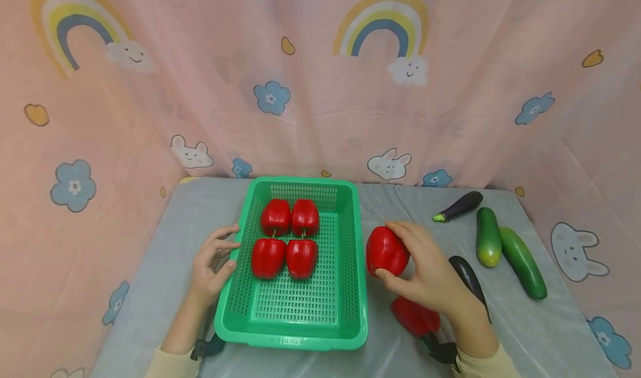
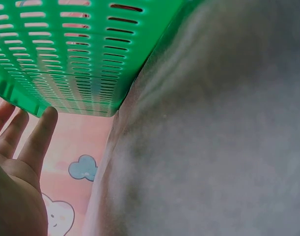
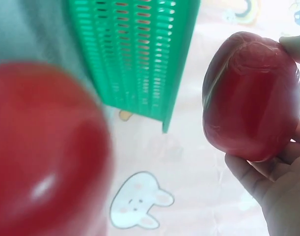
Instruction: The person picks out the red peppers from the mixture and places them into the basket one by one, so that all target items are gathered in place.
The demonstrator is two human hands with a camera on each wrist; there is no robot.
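Grasping a red bell pepper (image 1: pixel 385 251) between thumb and fingers, the right hand (image 1: pixel 428 269) holds it just outside the green basket (image 1: pixel 292 342), at the basket's 3 o'clock. Four basket peppers (image 1: pixel 269 258) lie inside in two rows, grouped toward 11 o'clock. At 9 o'clock, the left hand (image 1: pixel 212 264) extends released, relaxed fingers toward the rim; fingertip contact seems likely, though the view is unclear. A loose pepper (image 1: pixel 415 315) lies at the held pepper's 5 o'clock.

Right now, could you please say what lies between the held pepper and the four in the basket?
The head view shows the basket's right wall and bare floor between the held pepper and four peppers.
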